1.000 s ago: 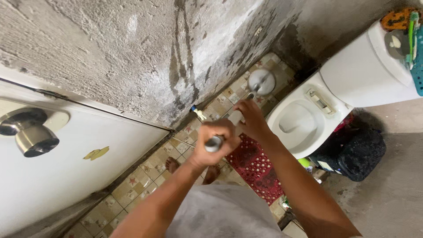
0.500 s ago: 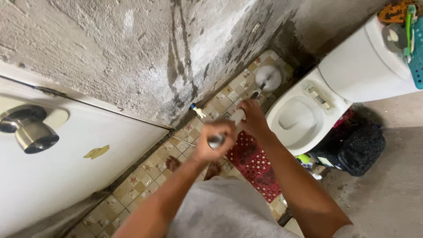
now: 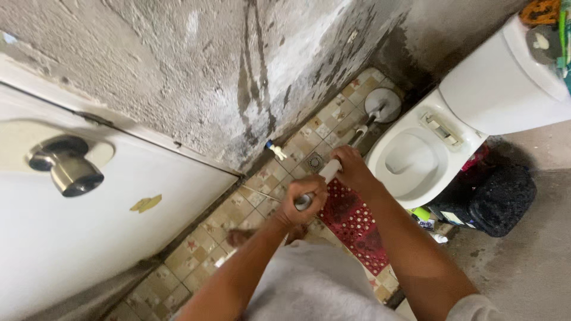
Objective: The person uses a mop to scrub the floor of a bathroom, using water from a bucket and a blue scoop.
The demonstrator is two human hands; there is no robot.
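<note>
Item: long white handle (image 3: 329, 171), held in both hands over the bathroom floor (image 3: 196, 252); left hand (image 3: 304, 202) wrapped around its near end, fingers closed tight on it; right hand (image 3: 352, 169) gripping a little further along, fingers likewise closed round the shaft; the handle slants away toward the far corner, where its white round head (image 3: 382, 105) rests on the tiles beside the toilet bowl (image 3: 410, 157).

Progress, as a judgement: the work appears to be under way rather than finished; the head sits low in the corner against the wall (image 3: 208, 71), which is stained and dark at its foot; the patterned tiles nearer the person show no clear change, and wet or dry cannot be told.

Surroundings: red patterned mat (image 3: 351, 223) under the hands; small floor drain (image 3: 314, 160) just beyond them; small blue-capped tap (image 3: 275, 149) low on the wall; white door (image 3: 89, 238) with metal knob (image 3: 65, 168) to the left; white cistern (image 3: 505, 83) upper right; dark bag (image 3: 499, 199) beside the bowl.

Obstructions: bowl and wall hem in the corner closely; the mat covers part of the floor.
</note>
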